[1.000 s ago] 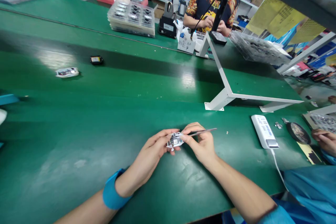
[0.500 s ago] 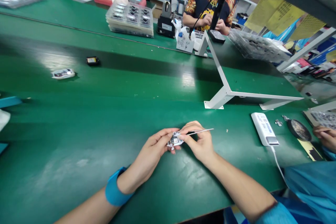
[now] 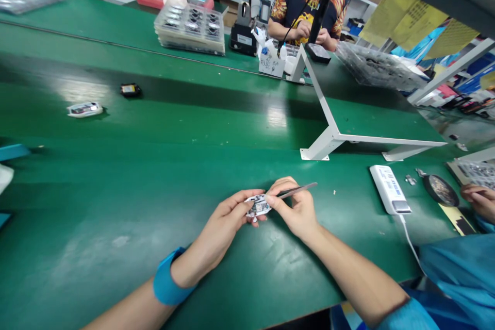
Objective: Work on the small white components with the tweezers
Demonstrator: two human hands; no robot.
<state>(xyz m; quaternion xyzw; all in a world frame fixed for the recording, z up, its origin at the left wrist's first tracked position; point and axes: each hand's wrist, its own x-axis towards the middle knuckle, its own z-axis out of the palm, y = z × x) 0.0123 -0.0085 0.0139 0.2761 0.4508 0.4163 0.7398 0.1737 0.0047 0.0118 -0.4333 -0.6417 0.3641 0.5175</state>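
Head view looks down on a green counter (image 3: 116,191), with the person's left hand (image 3: 222,229) and right hand (image 3: 296,211) meeting over its near half, a little right of the middle. The left fingers (image 3: 235,207) curl narrowly around a small white electronic module (image 3: 258,207), gripping it from the side. The right fingers (image 3: 288,189) pinch slim metal tweezers (image 3: 297,191), their tips at the module's top and the shank pointing away to the right. A blue wristband (image 3: 166,276) circles the left wrist.

Toward the right end of the counter lie a white labelled box (image 3: 390,189) with a white cable (image 3: 408,245), small metal parts (image 3: 410,180) and a round dark dish (image 3: 439,191). Another person's hand (image 3: 474,201) enters at the right edge. Farther off, a white device (image 3: 84,109) and a black module (image 3: 130,90) rest on the green surface. Beyond a white metal bracket (image 3: 328,139), a co-worker (image 3: 305,10) in a patterned shirt sits behind stacked trays (image 3: 189,28).
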